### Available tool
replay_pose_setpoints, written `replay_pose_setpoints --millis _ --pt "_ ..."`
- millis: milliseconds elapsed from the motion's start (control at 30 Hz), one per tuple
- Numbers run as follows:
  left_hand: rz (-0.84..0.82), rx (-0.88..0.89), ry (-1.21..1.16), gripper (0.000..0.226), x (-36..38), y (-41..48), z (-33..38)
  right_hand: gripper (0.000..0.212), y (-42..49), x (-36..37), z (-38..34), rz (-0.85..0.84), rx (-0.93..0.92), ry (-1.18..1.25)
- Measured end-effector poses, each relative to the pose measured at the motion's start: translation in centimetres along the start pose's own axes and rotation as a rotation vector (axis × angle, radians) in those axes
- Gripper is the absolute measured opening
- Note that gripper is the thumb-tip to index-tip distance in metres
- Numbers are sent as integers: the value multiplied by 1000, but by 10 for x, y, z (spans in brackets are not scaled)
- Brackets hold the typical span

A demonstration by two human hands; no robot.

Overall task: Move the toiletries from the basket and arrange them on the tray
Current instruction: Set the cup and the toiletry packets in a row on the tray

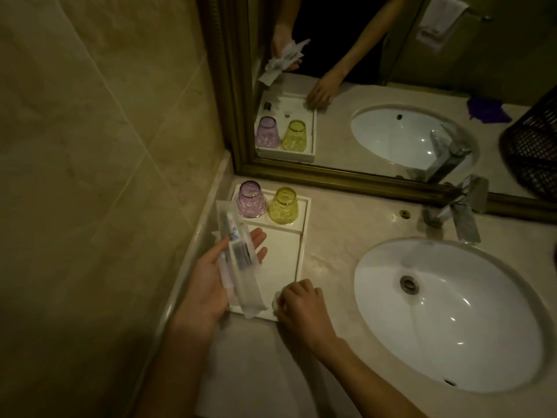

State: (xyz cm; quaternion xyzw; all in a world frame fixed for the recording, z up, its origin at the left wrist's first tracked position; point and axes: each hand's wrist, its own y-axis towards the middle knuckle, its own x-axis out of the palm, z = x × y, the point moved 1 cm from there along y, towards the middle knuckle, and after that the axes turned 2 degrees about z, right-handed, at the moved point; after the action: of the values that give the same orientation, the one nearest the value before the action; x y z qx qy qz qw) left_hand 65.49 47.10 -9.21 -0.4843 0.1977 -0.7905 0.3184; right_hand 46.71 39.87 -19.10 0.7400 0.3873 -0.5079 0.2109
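A white tray [302, 245] lies on the counter against the left wall. At its far end a purple cup [251, 200] and a yellow cup [283, 206] stand upside down. My left hand [208, 282] hovers palm up over the tray's left side and holds several clear-wrapped toiletry packets [238, 260], one showing a toothbrush and small paste tube. My right hand [301, 303] rests at the tray's near right corner, fingers curled around a small pale item [276, 298] that is mostly hidden. The basket itself shows only as a dark mesh reflection [533, 143] in the mirror.
A white oval sink [446, 312] fills the counter's right side, with a chrome tap [461, 212] behind it. A gold-framed mirror [331, 173] runs along the back. Tiled wall stands at left. Marble counter [340, 236] lies between tray and sink.
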Motion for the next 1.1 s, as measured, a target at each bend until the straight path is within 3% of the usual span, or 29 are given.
replay_pose_setpoints --millis 67,200,267,367,433,567,767,900,1100 --pt "-14 -23 21 48 -1 2 -5 32 2 -13 -2 -3 18 66" --pt "-25 -17 30 47 -1 7 -14 19 12 -73 -21 190 198 506" --pt "-22 -8 61 46 2 8 -18 24 15 -101 -40 149 224 699" --pt "-22 -6 118 42 9 6 -21 24 16 -117 -64 -60 183 579" --pt "-16 8 118 42 9 5 -23 19 17 -115 -66 -87 198 503" --pt "21 -10 63 43 0 6 -22 23 12 -111 -59 -35 233 548" --pt "92 43 -29 35 -16 -2 -19 22 13 -99 -46 249 345 727" --pt "121 64 -107 38 -32 -9 -13 23 25 -64 -28 228 468 721" --pt "116 87 -11 32 -34 -23 -15 23 49 -17 -53 58 313 500"
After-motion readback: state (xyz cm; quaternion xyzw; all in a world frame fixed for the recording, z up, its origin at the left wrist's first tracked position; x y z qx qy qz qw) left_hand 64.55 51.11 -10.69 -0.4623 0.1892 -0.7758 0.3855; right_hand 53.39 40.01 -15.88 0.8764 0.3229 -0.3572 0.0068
